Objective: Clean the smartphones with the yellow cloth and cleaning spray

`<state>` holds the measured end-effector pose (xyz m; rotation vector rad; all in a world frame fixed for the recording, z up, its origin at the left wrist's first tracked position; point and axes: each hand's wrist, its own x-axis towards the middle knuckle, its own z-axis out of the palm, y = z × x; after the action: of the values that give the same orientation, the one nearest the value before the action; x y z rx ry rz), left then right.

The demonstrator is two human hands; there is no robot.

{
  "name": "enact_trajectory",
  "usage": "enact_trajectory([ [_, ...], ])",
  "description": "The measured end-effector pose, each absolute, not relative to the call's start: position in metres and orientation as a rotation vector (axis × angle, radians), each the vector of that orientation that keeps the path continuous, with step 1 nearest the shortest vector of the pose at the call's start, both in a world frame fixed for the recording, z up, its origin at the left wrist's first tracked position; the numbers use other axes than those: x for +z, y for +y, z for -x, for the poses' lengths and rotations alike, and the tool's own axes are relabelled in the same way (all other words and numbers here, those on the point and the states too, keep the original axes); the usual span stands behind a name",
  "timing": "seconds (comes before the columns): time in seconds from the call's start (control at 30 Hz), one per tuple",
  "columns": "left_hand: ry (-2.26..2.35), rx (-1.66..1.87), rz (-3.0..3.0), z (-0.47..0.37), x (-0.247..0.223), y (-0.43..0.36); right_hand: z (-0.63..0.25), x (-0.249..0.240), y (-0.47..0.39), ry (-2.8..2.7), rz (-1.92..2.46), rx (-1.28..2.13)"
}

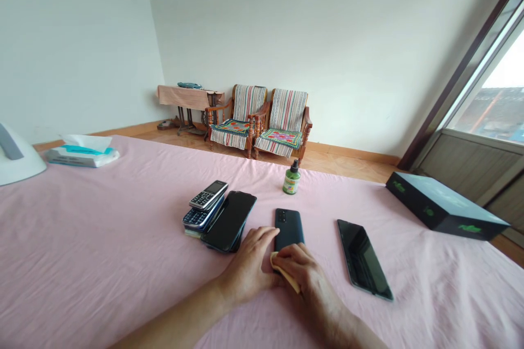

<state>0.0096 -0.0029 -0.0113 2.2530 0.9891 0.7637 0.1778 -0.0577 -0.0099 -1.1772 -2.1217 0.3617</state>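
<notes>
A dark blue smartphone (pixel 289 227) lies back side up on the pink sheet, its camera block at the upper left corner. My left hand (pixel 250 262) grips it along the left edge, fingertips at the side and thumb near the lower end. In my right hand (pixel 308 274) is a folded yellow cloth (pixel 286 272), pressed against the phone's lower part. That lower part is hidden by my hands. To the left, a black smartphone (pixel 231 218) tops one pile, beside stacked keypad phones (pixel 209 194). Another black smartphone (pixel 364 259) lies screen up on the right.
A green spray bottle (pixel 291 179) stands beyond the phone. There is a black box (pixel 444 204) at the right, a tissue pack (pixel 84 151) at the far left and a white appliance (pixel 18 155) beside it. Two wooden chairs (pixel 282 120) stand by the wall.
</notes>
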Motion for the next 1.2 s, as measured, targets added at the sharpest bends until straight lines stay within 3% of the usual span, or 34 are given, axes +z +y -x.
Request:
enact_trajectory([
  [0.47,0.997,0.588,-2.293,-0.008,0.005,-0.004,-0.216,-0.012,-0.074,-2.017,1.22,0.483],
  [1.2,0.984,0.672,-2.338,-0.009,0.0,-0.004,-0.197,-0.01,-0.076,-2.052,1.17,0.396],
])
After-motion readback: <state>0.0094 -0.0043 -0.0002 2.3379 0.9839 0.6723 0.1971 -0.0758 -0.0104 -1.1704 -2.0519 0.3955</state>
